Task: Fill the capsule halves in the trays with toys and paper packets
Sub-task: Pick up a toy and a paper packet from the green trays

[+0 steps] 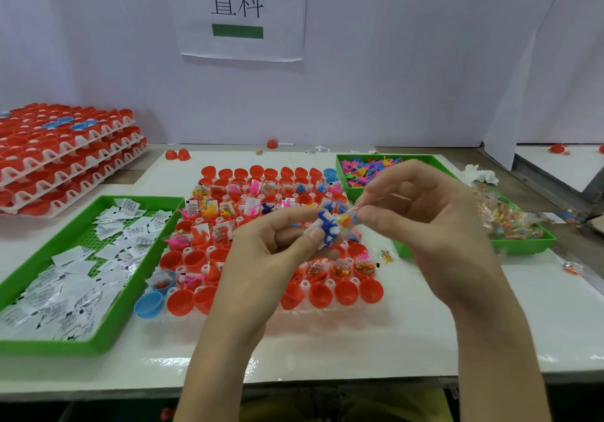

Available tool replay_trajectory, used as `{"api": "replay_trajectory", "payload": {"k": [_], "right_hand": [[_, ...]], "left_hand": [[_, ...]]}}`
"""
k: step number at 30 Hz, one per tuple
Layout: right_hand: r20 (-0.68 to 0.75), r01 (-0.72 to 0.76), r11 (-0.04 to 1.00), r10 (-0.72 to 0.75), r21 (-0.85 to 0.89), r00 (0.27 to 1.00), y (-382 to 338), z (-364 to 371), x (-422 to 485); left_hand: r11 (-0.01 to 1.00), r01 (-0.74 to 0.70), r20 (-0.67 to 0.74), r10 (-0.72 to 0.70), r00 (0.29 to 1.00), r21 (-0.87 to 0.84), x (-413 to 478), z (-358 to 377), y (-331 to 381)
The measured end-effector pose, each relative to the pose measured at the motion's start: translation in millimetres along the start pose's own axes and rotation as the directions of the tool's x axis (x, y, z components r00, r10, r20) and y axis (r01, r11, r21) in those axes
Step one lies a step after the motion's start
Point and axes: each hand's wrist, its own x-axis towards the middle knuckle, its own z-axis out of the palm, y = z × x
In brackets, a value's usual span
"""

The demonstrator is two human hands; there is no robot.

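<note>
Pinched in left hand (268, 245), thumb against curled fingers: blue toy (327, 227) with white paper packet (312, 227); nipped at fingertips of right hand (421, 212): small clear packet (349, 218) of coloured bits.
Held above capsule tray (305, 286), clear packet just beside toy. Toy outline blurred; long axis near upright, head end not identifiable. Tray centre hidden behind both hands; forearms cut off at bottom edge. Around hands: red capsule halves (322, 294), some filled. At left, loose paper packets (65, 291) in green tray (98, 343).

a factory packing bench: stacked capsule trays (65, 156), green parts bins (98, 343), a printed station sign (240, 13).
</note>
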Motion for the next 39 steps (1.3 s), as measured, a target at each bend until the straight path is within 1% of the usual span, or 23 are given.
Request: {"api": "replay_trajectory", "payload": {"k": [5,7,14,19,21,24,26,28,30,32,36,39], "right_hand": [[0.033,-0.091,0.992,0.094,-0.083,0.995,1,11,0],[0.029,-0.104,0.988,0.108,-0.113,0.994,2,12,1],[0.01,-0.062,0.97,0.066,-0.233,0.998,4,18,2],[-0.025,-0.048,0.945,0.042,-0.324,0.999,11,22,4],[-0.055,-0.054,0.942,0.038,-0.332,0.998,13,21,4],[-0.078,-0.015,0.935,-0.013,-0.354,0.997,14,21,4],[-0.082,-0.014,0.925,-0.019,-0.381,0.996,15,21,4],[-0.05,-0.061,0.92,0.045,-0.386,0.998,16,19,4],[0.015,-0.115,0.929,0.128,-0.353,0.992,18,18,3],[0.05,-0.125,0.937,0.149,-0.327,0.988,20,17,2],[0.055,-0.079,0.926,0.106,-0.369,0.993,22,16,3],[0.021,-0.057,0.941,0.068,-0.335,0.997,24,17,3]], "left_hand": [[0.999,-0.02,-0.013,0.02,1.0,0.04,1,-2,-3],[0.999,-0.022,-0.01,0.022,1.0,0.044,1,-2,-3],[1.0,-0.019,-0.012,0.019,1.0,0.024,0,-3,-1],[1.0,0.015,-0.037,-0.015,0.999,-0.019,1,-5,-3],[0.999,0.014,-0.033,-0.016,0.999,-0.037,1,-5,-2],[1.0,-0.009,-0.021,0.009,1.0,-0.019,0,-4,-2],[1.0,-0.024,-0.031,0.024,0.999,-0.017,0,-3,-3],[0.999,-0.036,-0.037,0.036,0.999,0.0,0,-2,-3],[0.998,-0.042,-0.044,0.043,0.998,0.041,1,-3,-6],[0.996,-0.031,-0.045,0.035,0.998,0.086,3,-4,-8],[0.988,-0.011,-0.032,0.017,0.999,0.157,5,-4,-12],[0.986,-0.039,-0.017,0.043,0.999,0.162,5,-5,-11]]}}
